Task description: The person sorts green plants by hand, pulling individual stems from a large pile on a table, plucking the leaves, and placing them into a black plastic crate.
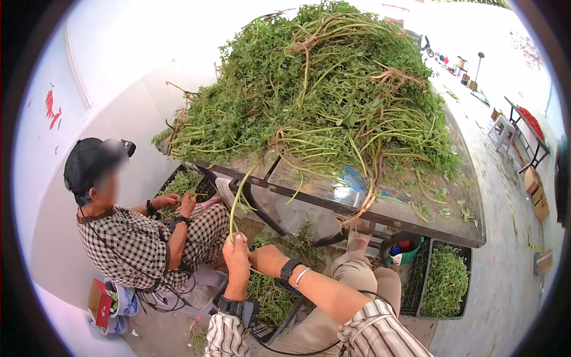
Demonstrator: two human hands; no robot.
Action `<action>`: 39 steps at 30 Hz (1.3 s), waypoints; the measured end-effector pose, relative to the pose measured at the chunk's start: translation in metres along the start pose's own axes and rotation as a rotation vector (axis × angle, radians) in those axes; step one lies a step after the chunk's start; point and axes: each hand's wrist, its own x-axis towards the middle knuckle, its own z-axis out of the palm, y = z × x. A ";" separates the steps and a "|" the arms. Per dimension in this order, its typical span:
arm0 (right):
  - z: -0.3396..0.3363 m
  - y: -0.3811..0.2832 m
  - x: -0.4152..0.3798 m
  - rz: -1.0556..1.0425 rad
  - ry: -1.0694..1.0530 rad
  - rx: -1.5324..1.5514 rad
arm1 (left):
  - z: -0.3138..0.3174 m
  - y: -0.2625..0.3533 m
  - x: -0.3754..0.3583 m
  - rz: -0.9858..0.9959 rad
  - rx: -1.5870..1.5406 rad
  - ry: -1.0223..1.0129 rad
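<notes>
Head view, green stem [232, 215] above hands [238, 260], near upright, top leaning right

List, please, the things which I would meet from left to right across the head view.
Red wall mark, co-worker's black cap, wearer's left hand, wearer's right hand, crated greens at right, grey stool, stacked cardboard boxes.

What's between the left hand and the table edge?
Head view: a green stem rises from the left hand, overlapping the table edge in the image.

Held stem [232, 211] smooth, sl. glossy; tabletop [318, 187] metal-looking w/ dull finish; crate [413, 285] matt plastic.
</notes>
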 end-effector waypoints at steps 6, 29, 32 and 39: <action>0.001 -0.001 0.002 0.004 -0.047 -0.012 | -0.007 -0.002 0.000 -0.094 -0.114 0.051; -0.015 -0.009 0.004 0.028 -0.060 0.045 | -0.003 0.008 -0.006 -0.055 -0.118 0.101; -0.008 -0.007 0.005 0.028 -0.017 0.062 | -0.004 0.015 -0.010 -0.045 -0.141 0.076; -0.019 0.040 0.010 0.218 0.097 -0.036 | -0.010 0.046 -0.024 0.103 -0.029 0.112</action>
